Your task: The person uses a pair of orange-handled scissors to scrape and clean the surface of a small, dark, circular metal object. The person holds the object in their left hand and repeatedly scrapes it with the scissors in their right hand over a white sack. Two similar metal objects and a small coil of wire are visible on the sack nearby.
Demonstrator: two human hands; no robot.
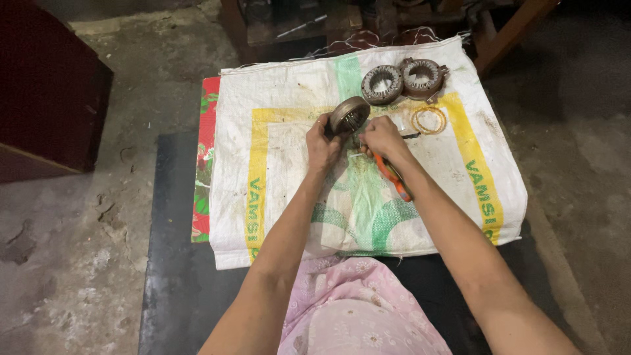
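My left hand (pixel 322 146) grips a round metal motor stator (pixel 349 115), tilted on its edge above a white woven sack (pixel 289 98). My right hand (pixel 383 139) is closed on an orange-handled tool (pixel 393 177), its handles running back along my wrist and its tip hidden at the stator's side. A thin pale strand shows between my two hands. Two more ring-shaped stators (pixel 382 84) (pixel 422 77) lie side by side at the sack's far edge. A coil of copper-coloured wire (pixel 429 120) rests just right of my right hand.
The sack with yellow and green print covers a dark low board (pixel 177 263) on a rough concrete floor. A red patterned cloth (pixel 205 164) sticks out at the sack's left. A dark red cabinet (pixel 46 85) stands far left; wooden furniture legs (pixel 506 33) stand behind.
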